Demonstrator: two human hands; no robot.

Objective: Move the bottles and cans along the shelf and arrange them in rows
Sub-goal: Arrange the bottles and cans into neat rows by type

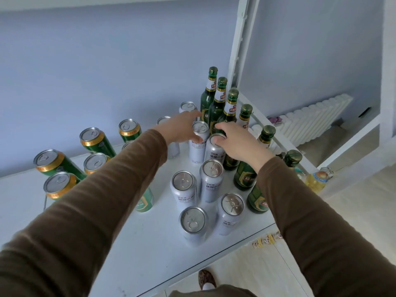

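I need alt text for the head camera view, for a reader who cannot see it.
Two hands reach over a white shelf: the left hand grips a white can, the right hand another white can. Green cans stand left, green bottles right.

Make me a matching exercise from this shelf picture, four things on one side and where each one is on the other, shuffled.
Things:
1. green cans
2. bottles
3. radiator
4. left hand

Places:
A. in a line along the shelf's right edge
B. on a white can at the back
C. on the left part of the shelf
D. below, by the far wall, to the right

Pairs: 1-C, 2-A, 3-D, 4-B
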